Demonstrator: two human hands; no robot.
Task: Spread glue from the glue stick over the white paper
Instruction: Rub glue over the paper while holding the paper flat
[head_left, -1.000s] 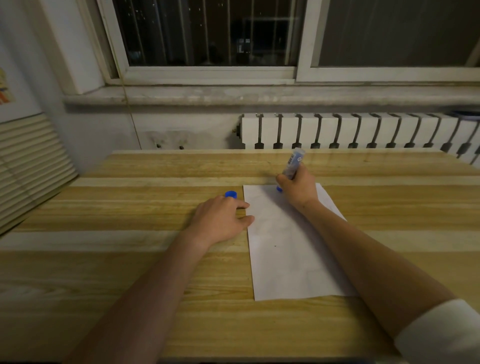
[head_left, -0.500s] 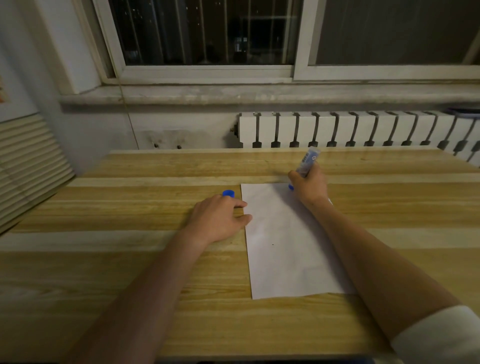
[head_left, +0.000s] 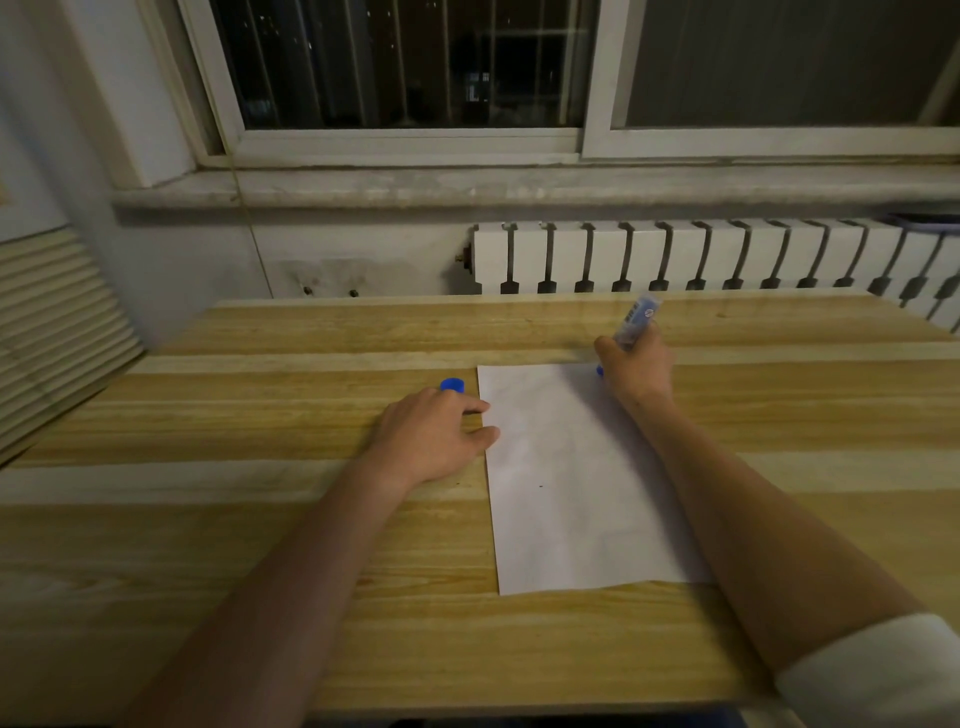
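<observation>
**Gluing the far right corner of the sheet**

Hiding the glue end of the glue stick (head_left: 636, 322) is the right hand (head_left: 635, 370) itself: only a sliver of blue shows below the fist at the paper's far edge, so whether the tip actually touches the sheet cannot be told. The stick's label is blurred and unreadable. The far right corner of the white paper (head_left: 566, 483) is covered by that hand and forearm, and the sheet's right edge runs under the arm. A white sleeve (head_left: 878, 670) is cut off at the lower right corner of the view.

The right hand is curled in a fist round the glue stick, which tilts up and away to the right. The left hand (head_left: 434, 436) lies palm down on the wooden table (head_left: 260, 426), fingers loosely bent and holding nothing, its thumb tip resting at the paper's left edge. Just beyond its knuckles stands a blue cap (head_left: 452, 385), partly hidden by the fingers.

The paper lies flat, lengthwise away from the person, between the two forearms.
</observation>
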